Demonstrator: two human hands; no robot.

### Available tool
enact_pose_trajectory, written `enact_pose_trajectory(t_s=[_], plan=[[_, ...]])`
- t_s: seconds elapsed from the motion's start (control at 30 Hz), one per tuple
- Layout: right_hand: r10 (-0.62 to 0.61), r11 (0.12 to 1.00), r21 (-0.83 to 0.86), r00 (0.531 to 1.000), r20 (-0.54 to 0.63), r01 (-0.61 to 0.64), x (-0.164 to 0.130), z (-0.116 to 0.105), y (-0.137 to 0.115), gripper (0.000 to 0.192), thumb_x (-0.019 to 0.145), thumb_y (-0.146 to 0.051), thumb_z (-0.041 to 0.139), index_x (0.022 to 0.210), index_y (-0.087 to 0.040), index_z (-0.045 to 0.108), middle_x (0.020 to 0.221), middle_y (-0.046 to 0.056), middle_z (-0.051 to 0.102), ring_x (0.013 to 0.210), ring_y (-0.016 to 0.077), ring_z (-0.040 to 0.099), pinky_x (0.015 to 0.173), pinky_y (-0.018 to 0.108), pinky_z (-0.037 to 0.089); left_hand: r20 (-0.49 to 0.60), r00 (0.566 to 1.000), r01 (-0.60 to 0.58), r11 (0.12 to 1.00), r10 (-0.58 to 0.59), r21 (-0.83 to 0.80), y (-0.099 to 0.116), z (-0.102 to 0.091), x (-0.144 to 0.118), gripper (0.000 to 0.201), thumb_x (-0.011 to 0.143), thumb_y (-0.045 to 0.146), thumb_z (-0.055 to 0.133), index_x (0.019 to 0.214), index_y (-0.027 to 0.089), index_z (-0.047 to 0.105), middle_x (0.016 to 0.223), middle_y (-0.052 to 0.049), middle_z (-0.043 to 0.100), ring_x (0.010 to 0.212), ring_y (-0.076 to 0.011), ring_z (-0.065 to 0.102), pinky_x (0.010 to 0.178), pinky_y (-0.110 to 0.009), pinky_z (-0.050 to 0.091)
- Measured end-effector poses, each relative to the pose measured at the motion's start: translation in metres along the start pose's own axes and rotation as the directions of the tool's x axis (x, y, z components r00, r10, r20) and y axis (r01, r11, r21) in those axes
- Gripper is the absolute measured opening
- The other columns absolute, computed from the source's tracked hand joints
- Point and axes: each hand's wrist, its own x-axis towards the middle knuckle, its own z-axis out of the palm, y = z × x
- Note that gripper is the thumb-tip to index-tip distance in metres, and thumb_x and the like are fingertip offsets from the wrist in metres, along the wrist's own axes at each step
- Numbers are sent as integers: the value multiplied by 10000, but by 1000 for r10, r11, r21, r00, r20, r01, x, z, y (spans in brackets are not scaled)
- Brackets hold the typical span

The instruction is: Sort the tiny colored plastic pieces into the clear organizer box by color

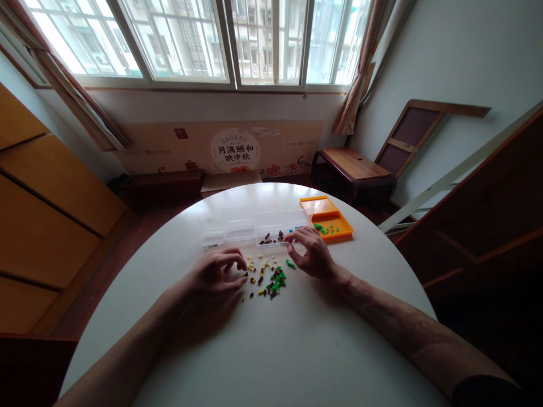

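"Windows (pixel 271 42) shine at 12 o'clock, and a round white table (pixel 271 350) stands in front of them. Where are the little bricks?"

"Near the middle of the table, in a loose pile: green bricks (pixel 278 280), brown bricks (pixel 251 294) and yellow bricks (pixel 265 264). Most look too stubby to have a long side."

"Which hand is nearer?"

"Both are close. From the fingers of the left hand (pixel 220 271), the pile is at 3 o'clock, with a dark brick (pixel 246 275) right by the tips. From the fingers of the right hand (pixel 313 251), it's at 7 o'clock, and one green brick lies apart at 6."

"Are they holding anything?"

"I can't tell. Both hands are curled, with thumb and finger near each other, but the tips are too small to see well."

"What's past the pile?"

"At 12 o'clock, a clear box (pixel 240 230) with more brown bricks inside. At 2 o'clock, an orange tray (pixel 328 237) with green bits (pixel 326 229)."

"What's hard to see?"

"The right hand hides one end of the clear box, and its see-through walls fade into the shine. Both arms run off the bottom."
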Motion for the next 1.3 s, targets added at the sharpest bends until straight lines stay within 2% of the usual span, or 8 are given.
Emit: enact_pose_trajectory(t_s=[0.13, 0.27, 0.5, 0.67, 0.9, 1.07, 1.3], plan=[[-2, 1000, 14, 1000, 8, 2, 0, 0, -1, 126, 960, -135, 667, 1004, -242, 716, 924, 34, 744, 938, 250, 671, 957, 422, 510, -17, 1000, 19, 999, -19, 29, 2, 8, 1, 37, 891, 216, 761, 900, 216, 797, 905, -28, 753, 675, -108, 615, 614, -193, 483], [-3, 1000, 18, 1000, 20, 3, 1, -1, -3, 122, 964, -136, 663, 1011, -236, 716, 916, 30, 733, 920, 240, 664, 945, 412, 501, -44, 999, 8, 999, -6, 40, -1, 12, 2, 87, 929, 208, 733, 878, 223, 802, 886, -23, 765, 662, -98, 611, 597, -178, 470], [-25, 999, 21, 999, 23, 24, 2, -3, -4, 115, 965, -143, 659, 1009, -234, 713, 909, 26, 739, 898, 231, 665, 942, 409, 499, -104, 995, 5, 1000, -6, -2, -2, 12, 3, 125, 1025, 263, 693, 979, 198, 789, 961, -65, 781, 721, -117, 657, 668, -200, 528], [-106, 993, 51, 993, 56, 103, 2, -2, -6, 94, 977, -161, 662, 998, -246, 697, 927, 28, 759, 904, 230, 673, 987, 428, 513, -144, 989, 16, 1000, -20, -26, 3, 14, 7, 174, 1066, 297, 658, 1016, 188, 783, 954, -62, 794, 690, -112, 671, 658, -207, 532], [-307, 945, 165, 941, 144, 283, 2, -3, -12, 95, 1026, -198, 675, 1099, -253, 701, 997, 38, 790, 912, 204, 715, 866, 357, 556, -214, 977, -18, 992, -10, -125, 16, 28, 15, 183, 1040, 342, 733, 999, 172, 790, 861, -44, 806, 654, -107, 677, 647, -206, 544], [-402, 912, 186, 888, 223, 366, 1, -1, -15, 106, 1051, -313, 726, 1140, -257, 722, 994, 27, 792, 896, 191, 721, 888, 357, 559, -220, 975, -6, 977, -42, -212, 22, 36, 19, 206, 966, 369, 840, 929, 167, 819, 756, -27, 787, 626, -115, 693, 622, -201, 553], [-413, 907, 184, 885, 215, 378, 0, 1, -13, 85, 1070, -319, 713, 1120, -254, 736, 988, 26, 799, 876, 184, 719, 888, 353, 561, -224, 975, -64, 960, 2, -271, 17, 43, 21, 165, 975, 334, 824, 975, 171, 850, 831, -76, 835, 646, -138, 729, 631, -220, 611]])
